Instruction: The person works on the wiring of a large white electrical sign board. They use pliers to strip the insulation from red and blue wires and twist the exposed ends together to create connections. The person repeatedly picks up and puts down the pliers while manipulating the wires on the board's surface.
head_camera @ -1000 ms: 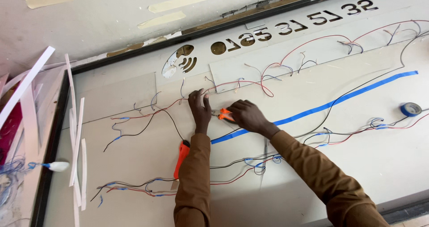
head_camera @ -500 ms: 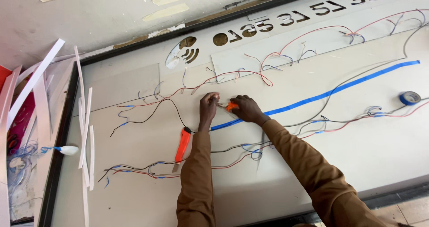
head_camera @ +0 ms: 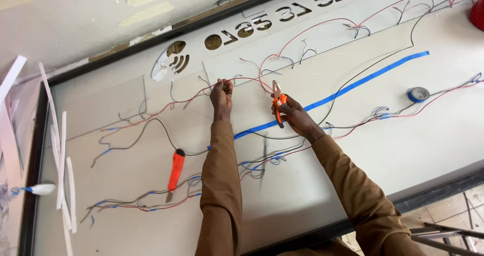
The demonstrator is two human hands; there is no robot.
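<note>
Strips of white plastic (head_camera: 60,160) lie at the far left of the worktop (head_camera: 428,145), and just right of them, beside our left sleeve, rests an orange-handled cutter (head_camera: 175,169) among loose red, blue and black leads. Compared with half a second ago, when our hands met close together over the blue tape line (head_camera: 353,87), they now stand apart and higher on the panel: our left hand (head_camera: 222,92) has moved up toward the cut-out symbols, and the pliers have lifted clear of the surface. We judge that the wire has been drawn out between the two hands, so the work has passed from gripping at one spot to stretching or positioning a lead. Our left hand is clenched, fingertips pinched on the red wire (head_camera: 252,78) where it bends near a thin grey strand. Farther right, our right hand (head_camera: 297,116) is closed around the orange handles of the pliers (head_camera: 277,100), holding them upright with the metal nose pointing away from us; we cannot tell whether the nose is biting on the wire or merely beside it. The red wire runs on from there in a loop toward the row of cut-out numerals. Near the right edge sits a roll of blue tape (head_camera: 418,94), well apart from both hands.
</note>
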